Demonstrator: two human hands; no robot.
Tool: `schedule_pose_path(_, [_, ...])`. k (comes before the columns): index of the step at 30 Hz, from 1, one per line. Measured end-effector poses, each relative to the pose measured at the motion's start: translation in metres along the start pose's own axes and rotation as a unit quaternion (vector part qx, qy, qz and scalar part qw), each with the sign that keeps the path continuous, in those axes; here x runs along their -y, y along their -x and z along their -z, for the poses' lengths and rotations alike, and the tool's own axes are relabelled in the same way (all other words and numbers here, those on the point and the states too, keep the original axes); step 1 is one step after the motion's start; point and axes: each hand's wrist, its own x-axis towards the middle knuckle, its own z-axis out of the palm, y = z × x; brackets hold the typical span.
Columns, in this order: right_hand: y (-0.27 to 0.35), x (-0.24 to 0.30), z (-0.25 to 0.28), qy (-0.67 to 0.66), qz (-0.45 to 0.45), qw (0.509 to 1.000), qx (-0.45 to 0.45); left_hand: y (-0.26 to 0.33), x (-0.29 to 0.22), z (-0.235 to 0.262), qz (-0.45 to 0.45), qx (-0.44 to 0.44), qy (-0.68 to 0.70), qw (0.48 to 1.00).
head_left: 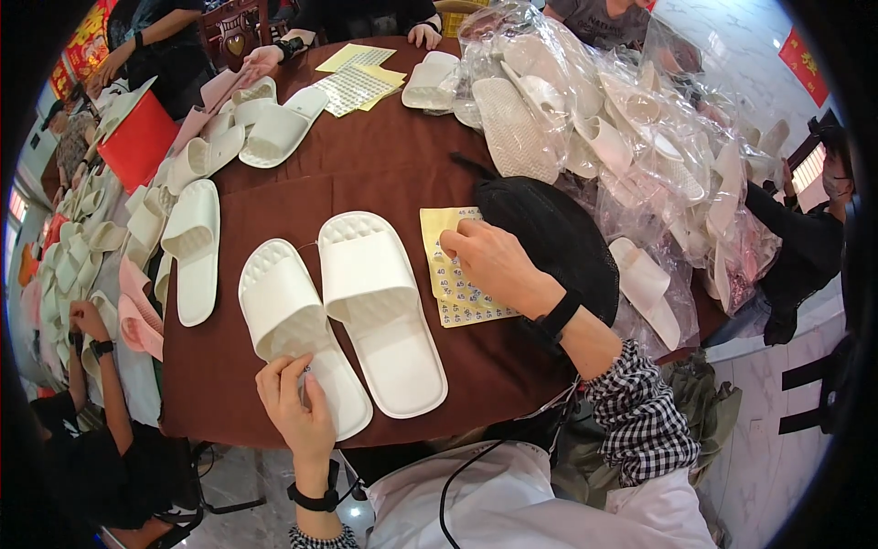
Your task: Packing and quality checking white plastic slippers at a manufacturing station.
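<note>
A pair of white slippers lies side by side on the brown-covered table in front of me. My left hand is at the footbed of the left slipper, fingers bent, with a small printed sticker at the fingertips. Nothing touches the right slipper. Over a yellow sheet of small number stickers, my right hand is closed in a pinch, its fingertips against the sheet. Whatever those fingertips grip is hidden.
A black mesh cap sits beside the sheet. Bagged slippers are heaped at the right. Loose white slippers line the left side, near a red box. More sticker sheets lie far back. Other people work around the table.
</note>
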Motion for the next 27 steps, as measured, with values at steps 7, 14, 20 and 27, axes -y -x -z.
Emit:
schedule_pose_path(7, [0.002, -0.002, -0.001, -0.014, 0.013, 1.000, -0.004, -0.001, -0.002, 0.000, -0.001, 0.004, -0.004, 1.000])
schedule_pose_path(14, [0.003, -0.004, 0.005, -0.029, 0.028, 0.999, -0.015, -0.001, -0.001, 0.000, -0.010, 0.003, -0.018, 1.000])
schedule_pose_path(20, [0.006, 0.000, 0.020, -0.088, 0.001, 0.996, -0.013, -0.002, -0.002, 0.000, -0.010, 0.001, -0.019, 1.000])
schedule_pose_path(27, [0.012, 0.017, 0.031, -0.153, -0.059, 0.985, -0.054, 0.003, 0.006, -0.002, -0.005, -0.002, -0.018, 1.000])
